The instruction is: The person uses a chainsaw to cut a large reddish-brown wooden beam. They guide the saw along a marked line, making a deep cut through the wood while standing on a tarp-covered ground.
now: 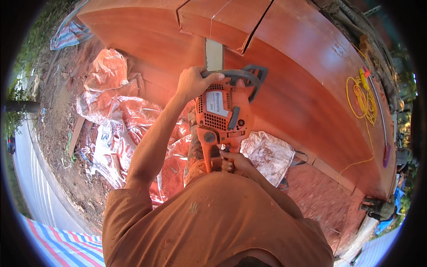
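Note:
In front of my body I hold an orange chainsaw (pixel 222 109), its bar (pixel 214 54) pointing away from me. The bar's far end is hidden at the edge of a large reddish-brown timber (pixel 218 18). My left hand (pixel 195 83) is closed around the dark front handle at the saw's left side. Lower down, my right hand (pixel 236 163) wraps round the rear handle, close to my stomach. A dark, narrow cut runs through the timber just right of the bar, and a thin pale line marks its top.
Dust-covered plastic sheets and sacks (pixel 111 115) lie at my left; another dusty white sack (pixel 268 155) lies right of the saw. On the timber's right part rest a coiled yellow cord (pixel 365 101) and a long thin rod (pixel 379 109). A road (pixel 38 164) passes at far left.

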`<state>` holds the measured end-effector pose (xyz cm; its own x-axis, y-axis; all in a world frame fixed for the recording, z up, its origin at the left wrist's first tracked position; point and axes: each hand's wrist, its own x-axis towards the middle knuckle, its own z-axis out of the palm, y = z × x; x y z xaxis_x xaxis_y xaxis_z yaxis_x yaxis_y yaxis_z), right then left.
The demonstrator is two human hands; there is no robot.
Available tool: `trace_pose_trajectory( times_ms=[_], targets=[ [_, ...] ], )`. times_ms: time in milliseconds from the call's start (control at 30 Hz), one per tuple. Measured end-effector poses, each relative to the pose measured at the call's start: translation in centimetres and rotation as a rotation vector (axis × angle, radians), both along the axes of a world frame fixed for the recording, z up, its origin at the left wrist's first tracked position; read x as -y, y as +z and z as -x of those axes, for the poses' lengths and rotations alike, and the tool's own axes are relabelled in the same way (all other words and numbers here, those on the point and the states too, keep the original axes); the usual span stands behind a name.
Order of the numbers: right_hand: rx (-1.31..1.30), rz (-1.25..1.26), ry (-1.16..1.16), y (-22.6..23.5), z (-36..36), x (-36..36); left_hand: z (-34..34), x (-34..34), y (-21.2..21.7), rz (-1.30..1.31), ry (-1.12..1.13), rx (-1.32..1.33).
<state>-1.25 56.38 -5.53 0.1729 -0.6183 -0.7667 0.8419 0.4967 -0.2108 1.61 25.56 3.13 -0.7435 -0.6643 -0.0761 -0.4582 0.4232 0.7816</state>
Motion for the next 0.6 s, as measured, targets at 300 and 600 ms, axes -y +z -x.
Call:
trace_pose_trajectory(
  times_ms=[300,600],
  targets=[
    [0.011,0.007,0.009,0.0,1.2,-0.2,1.0,-0.2,-0.4,0.012,0.013,-0.026],
    [0.008,0.048,0.002,-0.4,2.3,-0.6,2.3,-0.5,-0.8,-0.013,0.026,-0.052]
  ],
)
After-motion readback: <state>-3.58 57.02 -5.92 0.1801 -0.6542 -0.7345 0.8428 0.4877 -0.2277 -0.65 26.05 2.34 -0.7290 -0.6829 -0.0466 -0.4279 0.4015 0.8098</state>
